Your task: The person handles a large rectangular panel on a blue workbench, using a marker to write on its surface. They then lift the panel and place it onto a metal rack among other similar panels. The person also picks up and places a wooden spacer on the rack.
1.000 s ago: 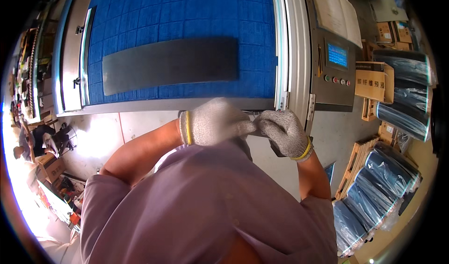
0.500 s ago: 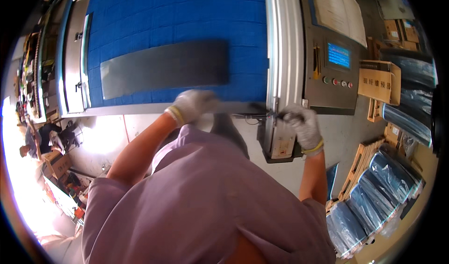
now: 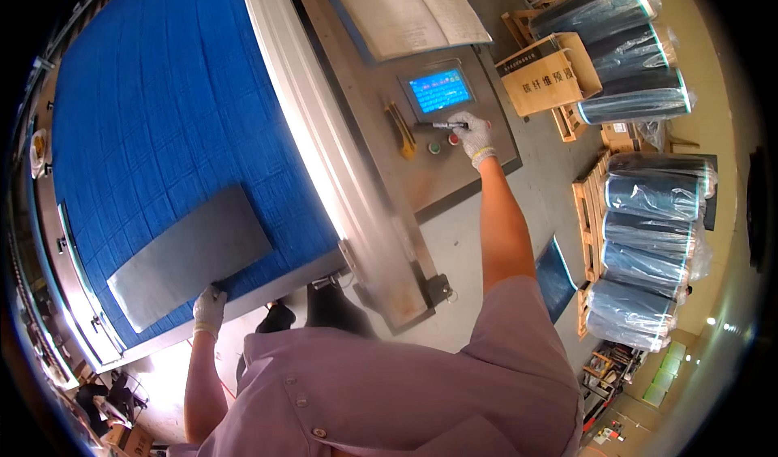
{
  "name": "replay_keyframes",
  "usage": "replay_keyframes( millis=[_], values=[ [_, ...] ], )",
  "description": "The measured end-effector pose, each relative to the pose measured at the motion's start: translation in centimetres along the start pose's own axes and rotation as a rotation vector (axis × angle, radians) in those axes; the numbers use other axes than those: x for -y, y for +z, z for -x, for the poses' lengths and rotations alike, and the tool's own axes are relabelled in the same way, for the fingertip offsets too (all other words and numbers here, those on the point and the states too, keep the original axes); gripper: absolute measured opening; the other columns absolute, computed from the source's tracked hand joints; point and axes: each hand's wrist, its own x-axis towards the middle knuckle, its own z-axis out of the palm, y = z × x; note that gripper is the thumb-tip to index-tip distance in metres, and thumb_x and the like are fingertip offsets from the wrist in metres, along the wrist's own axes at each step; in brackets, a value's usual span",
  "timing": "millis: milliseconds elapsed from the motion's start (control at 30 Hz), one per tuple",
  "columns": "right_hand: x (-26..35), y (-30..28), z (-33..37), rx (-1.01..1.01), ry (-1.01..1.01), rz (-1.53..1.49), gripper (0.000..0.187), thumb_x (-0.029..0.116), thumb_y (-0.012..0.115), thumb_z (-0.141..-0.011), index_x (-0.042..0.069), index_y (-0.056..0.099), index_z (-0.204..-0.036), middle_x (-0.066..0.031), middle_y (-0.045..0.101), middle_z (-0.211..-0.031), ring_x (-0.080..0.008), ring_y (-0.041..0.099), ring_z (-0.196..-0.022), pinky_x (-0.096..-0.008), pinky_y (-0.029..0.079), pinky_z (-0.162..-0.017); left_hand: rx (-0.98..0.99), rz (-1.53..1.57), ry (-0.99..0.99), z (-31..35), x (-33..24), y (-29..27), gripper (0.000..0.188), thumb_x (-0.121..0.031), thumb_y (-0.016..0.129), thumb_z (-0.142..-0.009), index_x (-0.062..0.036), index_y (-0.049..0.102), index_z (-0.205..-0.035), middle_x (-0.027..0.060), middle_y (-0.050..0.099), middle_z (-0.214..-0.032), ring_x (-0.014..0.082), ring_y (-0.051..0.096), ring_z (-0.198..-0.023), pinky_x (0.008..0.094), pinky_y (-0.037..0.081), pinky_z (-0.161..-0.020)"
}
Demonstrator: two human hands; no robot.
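Head view: right arm stretched forward over the control panel (image 3: 450,177), the right hand (image 3: 472,137) closed on a black marker (image 3: 436,125) just below the screen (image 3: 440,90). Left arm low, left hand (image 3: 209,309) beside the dark sheet (image 3: 194,250) on the blue bed (image 3: 178,108); its grip, I can't tell. Looks like panel work; any button press calls for keeping the marker clear.

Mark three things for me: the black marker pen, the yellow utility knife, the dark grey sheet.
Black marker pen (image 3: 438,125): head view, on its exposed length.
Yellow utility knife (image 3: 401,131): head view, middle of its body.
Dark grey sheet (image 3: 191,256): head view, middle of its upper face.
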Motion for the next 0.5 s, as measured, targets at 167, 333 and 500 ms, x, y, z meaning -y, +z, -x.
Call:
replay_keyframes(
  millis=[167, 333, 500],
  values=[
    [-1.6, -0.3, -1.5, 0.042, 0.062, 0.495, 0.021, -0.007, 0.061, -0.074, 0.004, 0.066, -0.090, -0.0133, 0.067, -0.087, -0.0221, 0.066, -0.078, -0.0319, 0.050, -0.070, -0.078, 0.044, 0.002, 0.4, -0.7, 0.4, 0.024, -0.027, 0.062, -0.082, -0.0042, 0.062, -0.087, 0.0194, 0.065, -0.083, 0.0392, 0.063, -0.082, 0.0453, 0.048, -0.073],
    [3.9, 1.7, -1.5, -0.083, 0.080, 0.396, 0.020, 0.008, 0.069, -0.077, 0.007, 0.067, -0.097, -0.0153, 0.064, -0.097, -0.0293, 0.063, -0.091, -0.0386, 0.050, -0.078, -0.075, 0.076, -0.023, 0.6, -1.0, 0.5, 0.022, -0.025, 0.062, -0.082, -0.0036, 0.061, -0.087, 0.0190, 0.065, -0.082, 0.0384, 0.063, -0.081, 0.0447, 0.048, -0.071],
    [15.8, 6.1, -0.1, -0.157, -0.297, 0.250, 0.021, 0.011, 0.070, -0.078, 0.005, 0.063, -0.097, -0.0164, 0.063, -0.097, -0.0333, 0.060, -0.093, -0.0395, 0.049, -0.080, -0.121, 0.070, 0.008, 0.7, -0.3, 1.3, 0.022, -0.025, 0.062, -0.083, -0.0026, 0.060, -0.086, 0.0187, 0.065, -0.083, 0.0386, 0.062, -0.081, 0.0458, 0.048, -0.071]
  ],
)
